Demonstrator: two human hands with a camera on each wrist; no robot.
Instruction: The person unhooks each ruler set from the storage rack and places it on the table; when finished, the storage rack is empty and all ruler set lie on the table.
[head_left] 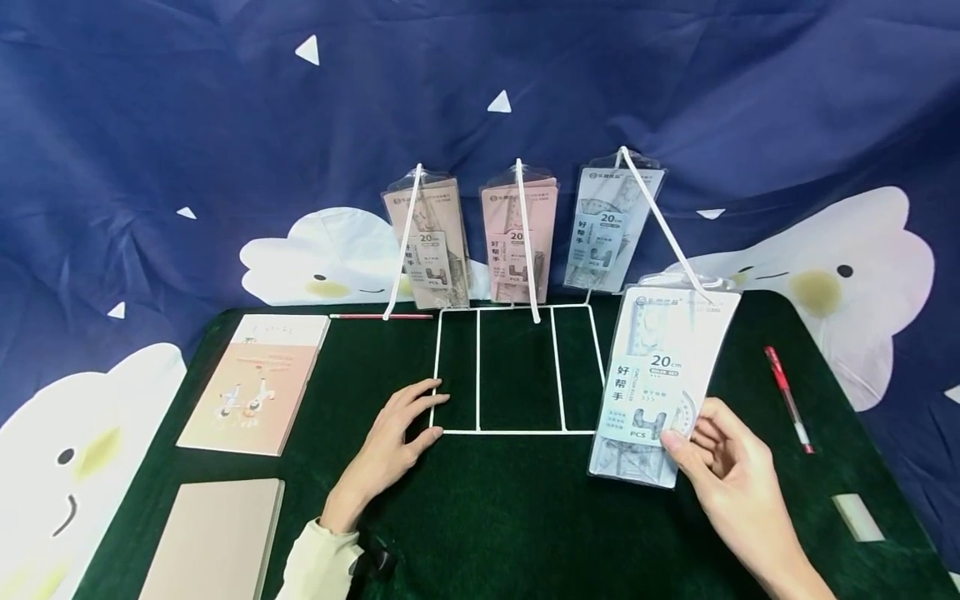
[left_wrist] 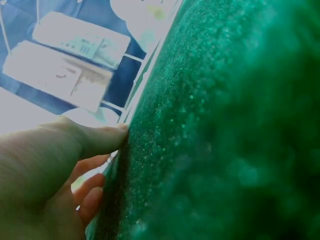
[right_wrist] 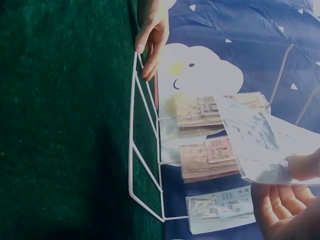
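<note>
The right hand (head_left: pixel 723 471) pinches a flat, pale blue-white ruler pack in a clear plastic sleeve (head_left: pixel 667 375), thumb on the front face and curled fingers behind its lower right edge. The pack is tilted above the dark green velvety worktop (head_left: pixel 510 517), its clear top tab at the tip of the right-hand white rod prong (head_left: pixel 663 221); whether the prong passes through the tab cannot be told.

The left hand (head_left: pixel 390 437) rests at the near left corner of the white wire rack's base (head_left: pixel 517 432), fingers loosely spread and thumb touching the wire. Behind the base hang a tan ruler pack (head_left: pixel 438 250), a pink ruler pack (head_left: pixel 502 233) and a light blue ruler pack (head_left: pixel 607 233), side by side.

The held pack looks light and fairly stiff along its length, with a glossy sleeve likely to be slippery and a thin tab that could crease or tear. A low grip on the side edge seems sound: it leaves the tab clear, though the top may swing, so firm thumb pressure should help.
</note>
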